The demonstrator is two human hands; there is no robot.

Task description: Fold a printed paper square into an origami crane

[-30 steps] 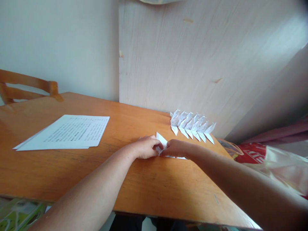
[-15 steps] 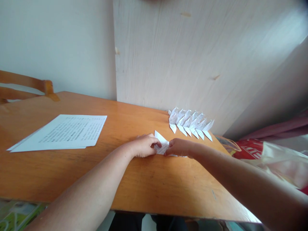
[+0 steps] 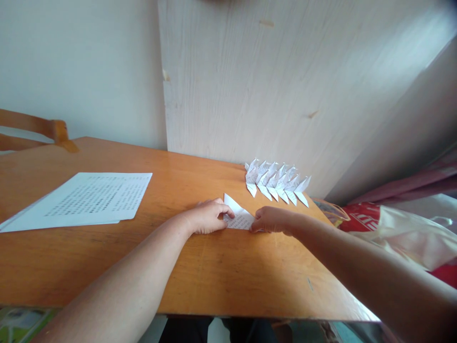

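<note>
A folded sheet of printed paper lies on the wooden table between both hands, its peak pointing up at the left. My left hand grips the paper's left side, thumb over the top and fingers curled at the edge. On the right end, my right hand pinches the paper low down, near its bottom edge; that end is partly hidden under the fingers. Behind my right hand stand two rows of folded paper pieces, white with faint print and upright pointed tips.
A stack of printed sheets lies on the left of the table. A wooden chair is at the far left. Against the back stands a pale wood panel. Red and cream bags sit beyond the table's right edge.
My right hand has slid rightward along the folded paper, uncovering more of its printed face. The left hand keeps its grip. The whole view has shifted slightly.
</note>
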